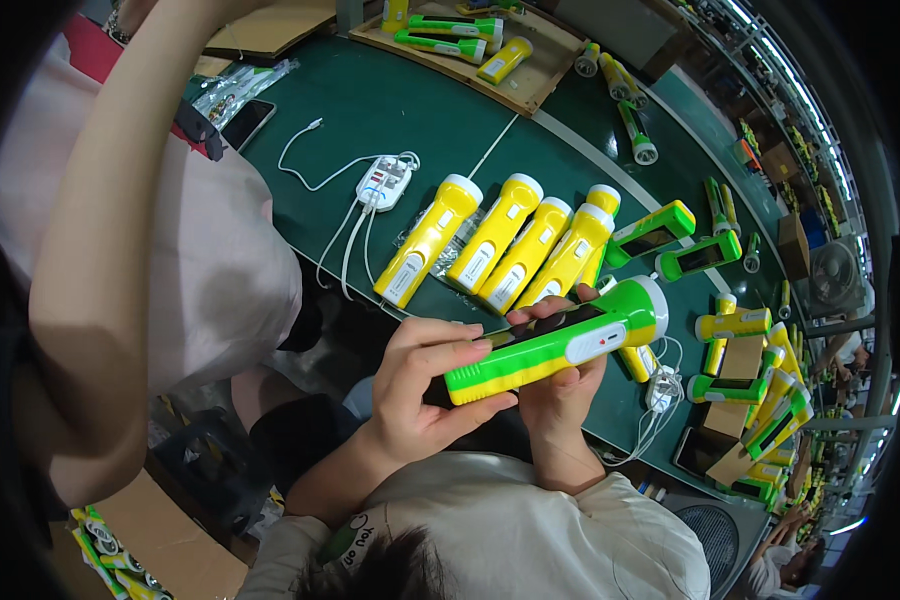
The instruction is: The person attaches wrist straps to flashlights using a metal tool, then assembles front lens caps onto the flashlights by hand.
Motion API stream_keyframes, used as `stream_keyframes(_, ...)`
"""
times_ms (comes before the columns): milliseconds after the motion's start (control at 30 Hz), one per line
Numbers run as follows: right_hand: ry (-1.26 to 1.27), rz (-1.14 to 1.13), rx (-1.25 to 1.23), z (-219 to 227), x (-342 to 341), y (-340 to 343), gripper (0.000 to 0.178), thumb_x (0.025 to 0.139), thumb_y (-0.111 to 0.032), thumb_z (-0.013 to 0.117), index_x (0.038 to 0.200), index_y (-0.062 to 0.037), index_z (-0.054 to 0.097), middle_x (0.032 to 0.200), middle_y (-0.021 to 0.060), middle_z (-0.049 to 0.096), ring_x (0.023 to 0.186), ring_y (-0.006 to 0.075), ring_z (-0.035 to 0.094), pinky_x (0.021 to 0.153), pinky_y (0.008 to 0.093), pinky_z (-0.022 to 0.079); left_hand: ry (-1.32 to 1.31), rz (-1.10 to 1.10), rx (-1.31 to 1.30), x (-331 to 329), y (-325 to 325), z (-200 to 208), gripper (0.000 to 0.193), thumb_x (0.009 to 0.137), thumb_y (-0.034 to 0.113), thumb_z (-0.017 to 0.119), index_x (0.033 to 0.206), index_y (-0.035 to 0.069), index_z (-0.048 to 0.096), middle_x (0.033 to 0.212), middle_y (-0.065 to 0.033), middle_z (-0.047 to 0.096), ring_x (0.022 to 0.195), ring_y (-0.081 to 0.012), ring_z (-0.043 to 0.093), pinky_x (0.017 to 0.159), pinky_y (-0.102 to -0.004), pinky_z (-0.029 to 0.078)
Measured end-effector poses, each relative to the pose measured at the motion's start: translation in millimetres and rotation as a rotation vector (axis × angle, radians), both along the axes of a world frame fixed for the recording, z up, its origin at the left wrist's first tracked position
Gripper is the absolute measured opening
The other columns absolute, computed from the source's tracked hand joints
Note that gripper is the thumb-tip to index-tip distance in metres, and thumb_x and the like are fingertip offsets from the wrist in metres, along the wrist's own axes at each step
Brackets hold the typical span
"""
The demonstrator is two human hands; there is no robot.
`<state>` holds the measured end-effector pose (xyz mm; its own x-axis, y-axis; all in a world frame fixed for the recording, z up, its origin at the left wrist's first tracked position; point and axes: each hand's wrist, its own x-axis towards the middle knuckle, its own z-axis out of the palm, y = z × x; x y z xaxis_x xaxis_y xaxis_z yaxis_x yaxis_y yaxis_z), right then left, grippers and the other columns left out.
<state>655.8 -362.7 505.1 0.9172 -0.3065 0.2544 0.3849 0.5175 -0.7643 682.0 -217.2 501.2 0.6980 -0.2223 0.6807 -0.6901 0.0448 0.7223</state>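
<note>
A green and yellow flashlight (535,362) with a dark panel and a white lens rim is held tilted across the front of me, lens end to the right. My left hand (410,385) grips its tail end, fingers on top and thumb beneath. Around the middle, my right hand (562,398) supports it from below and behind, its fingertips showing on the far side. A white oval plate with a small red mark sits on the near side. Just beyond my hands, several yellow flashlights (497,232) lie side by side on the green table (450,130).
A white power strip (384,182) with cables stands left, another white socket block (662,388) right. A wooden tray (450,62) holds flashlights at the back. More flashlights fill a carton (742,358) on the right. A co-worker's arm (100,260) rises at left.
</note>
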Motion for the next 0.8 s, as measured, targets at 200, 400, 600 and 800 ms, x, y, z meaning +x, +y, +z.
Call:
stream_keyframes(200, 0.091, 0.023, 0.022, -1, 4, 1, 0.085, 0.072, -0.036, 0.079, 0.135, -0.0069, 0.029, 0.113, 0.0138, 0.054, 0.101, 0.0303, 0.058, 0.089, 0.0406, 0.049, 0.193, -0.119, -0.187, 1, -4, -8, 0.048, 0.074, 0.003, 0.075, 0.112, -0.001, 0.046, 0.11, -0.0188, 0.049, 0.103, -0.0248, 0.057, 0.086, -0.0318, 0.053)
stream_keyframes(400, 0.024, 0.031, 0.012, 1, 3, -5, 0.086, 0.07, -0.028, 0.081, 0.133, -0.0059, 0.028, 0.106, 0.0179, 0.056, 0.096, 0.031, 0.062, 0.082, 0.0389, 0.052, 0.154, -0.253, -0.202, 6, 2, -20, 0.05, 0.069, 0.0, 0.076, 0.109, 0.002, 0.046, 0.109, -0.0203, 0.049, 0.091, -0.0219, 0.056, 0.078, -0.0294, 0.05)
stream_keyframes(600, -0.055, 0.185, -0.083, 4, 0, -17, 0.091, 0.07, -0.034, 0.081, 0.135, -0.0055, 0.024, 0.108, 0.0198, 0.056, 0.095, 0.0309, 0.062, 0.08, 0.0381, 0.053, 0.058, -0.308, -0.317, 3, -1, -31, 0.059, 0.059, 0.004, 0.08, 0.108, 0.003, 0.047, 0.102, -0.0205, 0.051, 0.072, -0.0174, 0.055, 0.065, -0.0277, 0.049)
stream_keyframes(800, -0.312, 0.244, 0.06, 9, 0, -34, 0.101, 0.068, -0.044, 0.08, 0.138, -0.0081, 0.018, 0.116, 0.0228, 0.051, 0.097, 0.0326, 0.06, 0.08, 0.0392, 0.053, -0.039, -0.317, -0.36, -8, 0, -16, 0.061, 0.055, 0.007, 0.084, 0.103, 0.002, 0.047, 0.099, -0.0215, 0.055, 0.061, -0.0163, 0.055, 0.054, -0.0239, 0.046)
